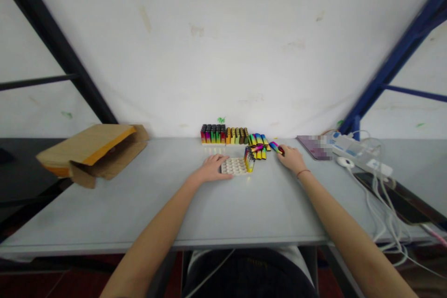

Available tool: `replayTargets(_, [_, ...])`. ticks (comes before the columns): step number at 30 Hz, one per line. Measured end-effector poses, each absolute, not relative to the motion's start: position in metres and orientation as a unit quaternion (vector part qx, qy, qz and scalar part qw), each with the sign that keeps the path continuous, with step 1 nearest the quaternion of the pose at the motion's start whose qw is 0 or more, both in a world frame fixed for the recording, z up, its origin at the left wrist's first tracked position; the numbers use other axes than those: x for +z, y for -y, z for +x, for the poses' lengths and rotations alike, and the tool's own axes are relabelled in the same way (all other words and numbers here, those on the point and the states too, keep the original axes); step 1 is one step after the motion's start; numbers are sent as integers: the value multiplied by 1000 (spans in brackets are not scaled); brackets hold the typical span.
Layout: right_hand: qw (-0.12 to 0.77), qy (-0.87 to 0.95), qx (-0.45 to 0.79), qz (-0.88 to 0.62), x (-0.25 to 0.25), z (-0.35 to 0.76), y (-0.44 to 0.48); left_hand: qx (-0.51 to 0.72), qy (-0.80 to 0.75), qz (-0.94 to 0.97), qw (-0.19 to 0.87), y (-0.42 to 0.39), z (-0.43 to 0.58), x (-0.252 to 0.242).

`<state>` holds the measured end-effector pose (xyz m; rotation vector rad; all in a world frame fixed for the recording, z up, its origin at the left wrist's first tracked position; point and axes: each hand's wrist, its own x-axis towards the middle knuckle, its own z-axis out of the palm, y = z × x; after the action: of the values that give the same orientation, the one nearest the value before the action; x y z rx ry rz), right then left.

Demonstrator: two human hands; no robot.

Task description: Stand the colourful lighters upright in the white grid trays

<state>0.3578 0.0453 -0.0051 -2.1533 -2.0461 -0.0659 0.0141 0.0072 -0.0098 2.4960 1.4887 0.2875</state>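
A white tray with rows of round holes (233,166) lies on the table in front of me. My left hand (211,169) grips its left end, thumb along the near side and fingers at the far side. Several lighters (249,159) stand upright in a row at the tray's right end; the other holes show no lighter. To the right, my right hand (292,158) has its fingers closed on the near end of a rainbow-coloured lighter (275,147). Just left of that hand, a loose pile of multicoloured lighters (258,140) lies on the table.
Against the wall stand a block of black-topped lighters (213,134) and a yellowish block (237,135). An opened cardboard box (94,149) is at the left. On the right are a partly blurred flat purplish object (312,146), a power strip (361,151), white cables (382,205) and a dark phone-like slab (394,200).
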Motion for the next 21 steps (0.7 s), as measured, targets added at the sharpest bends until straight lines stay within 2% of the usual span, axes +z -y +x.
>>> replayTargets(8, [47, 670, 24, -741, 8, 338, -16, 101, -504, 850, 113, -8, 13, -11])
replayTargets(15, [58, 729, 31, -682, 0, 340, -10, 105, -505, 849, 115, -6, 14, -8])
replayTargets(18, [95, 749, 47, -654, -1, 343, -14, 102, -508, 848, 113, -6, 15, -7])
replayTargets(21, [176, 729, 68, -657, 1, 351, -27, 101, -508, 848, 111, -5, 15, -6])
